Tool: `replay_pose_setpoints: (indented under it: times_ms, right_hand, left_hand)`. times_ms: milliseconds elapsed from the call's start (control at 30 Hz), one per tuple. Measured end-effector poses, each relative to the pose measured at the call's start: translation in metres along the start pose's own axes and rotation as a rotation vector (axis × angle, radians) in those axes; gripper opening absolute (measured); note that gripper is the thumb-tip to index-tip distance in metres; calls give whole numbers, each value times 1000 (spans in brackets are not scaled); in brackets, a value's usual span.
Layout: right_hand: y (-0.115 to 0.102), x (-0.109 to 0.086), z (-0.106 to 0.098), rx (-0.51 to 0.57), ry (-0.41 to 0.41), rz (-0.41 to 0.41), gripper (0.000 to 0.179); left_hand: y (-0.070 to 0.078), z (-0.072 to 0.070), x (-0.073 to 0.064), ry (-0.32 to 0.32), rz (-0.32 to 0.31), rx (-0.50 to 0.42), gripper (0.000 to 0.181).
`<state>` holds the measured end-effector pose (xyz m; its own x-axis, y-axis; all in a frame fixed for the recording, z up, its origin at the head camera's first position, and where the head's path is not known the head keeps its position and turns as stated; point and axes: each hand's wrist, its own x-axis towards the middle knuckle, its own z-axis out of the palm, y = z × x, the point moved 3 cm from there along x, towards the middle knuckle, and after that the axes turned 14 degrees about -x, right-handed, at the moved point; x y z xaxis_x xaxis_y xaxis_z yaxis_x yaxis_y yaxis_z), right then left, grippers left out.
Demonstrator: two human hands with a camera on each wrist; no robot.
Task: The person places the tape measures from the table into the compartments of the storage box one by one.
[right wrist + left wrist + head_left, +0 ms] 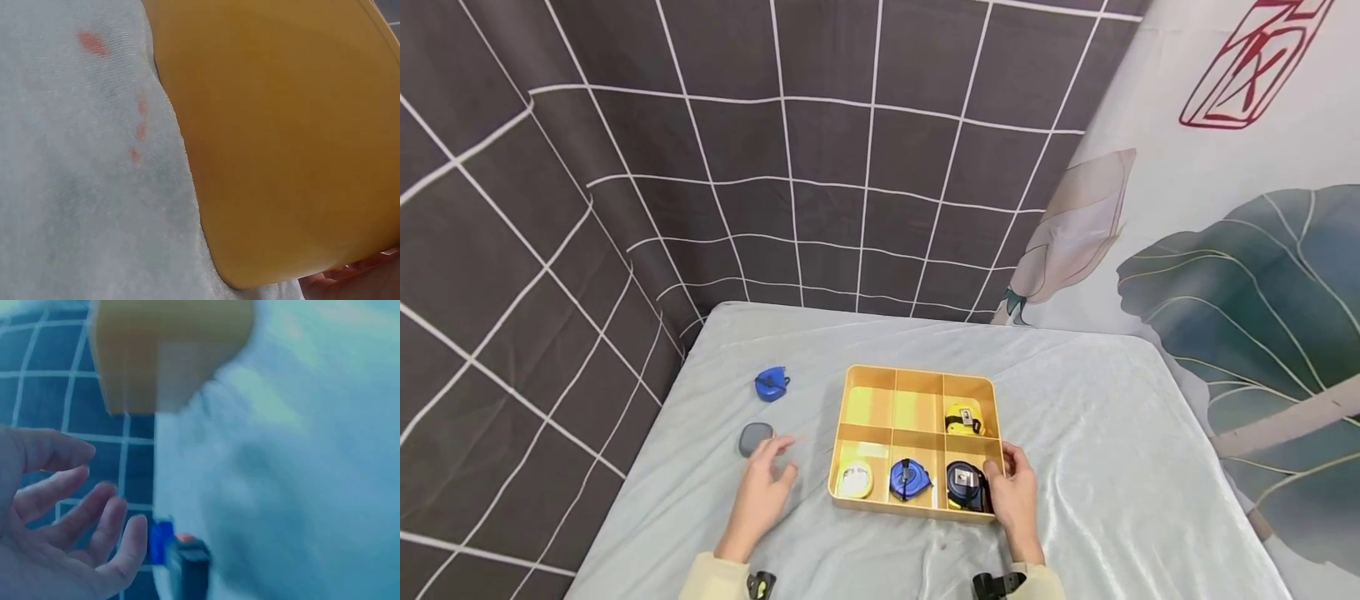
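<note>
A yellow compartment box (917,432) lies on the cloth. My right hand (1017,493) grips its right wall, thumb over the rim and fingers outside. The front compartments hold a pale yellow tape measure (855,480), a blue tape measure (909,480) and a dark one (964,482). A yellow tape measure (964,419) sits in the back right compartment. My left hand (762,493), fingers loosely bent and holding nothing, hovers by a grey rounded thing (754,437), which also shows in the left wrist view. Another blue tape measure (771,383) lies behind that.
A pale velvety cloth (1105,467) covers the table. Behind and to the left hangs a dark curtain (820,142) with white grid lines. On the right a light curtain (1247,292) with painted leaves meets the table edge.
</note>
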<state>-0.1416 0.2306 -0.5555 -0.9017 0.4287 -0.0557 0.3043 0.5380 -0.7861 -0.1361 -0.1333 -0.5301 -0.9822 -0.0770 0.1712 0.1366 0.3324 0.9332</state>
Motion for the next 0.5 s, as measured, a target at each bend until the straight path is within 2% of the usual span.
replay_pose_setpoints:
  times_ms: [100,200,300,500]
  right_hand:
    - [0,0,1,5,-14,6,37]
    - [-1,0,1,15,-15,11,37]
    - [0,0,0,16,-7,15,37]
    - [1,1,0,-6,-6,1,37]
  left_hand:
    - [-14,-11,-9,42,-100,32,39]
    - [-23,-17,-14,41,-164,64,44]
    - [-25,-19,-13,42,-189,100,50]
    - [-26,-20,-1,109,-234,182,61]
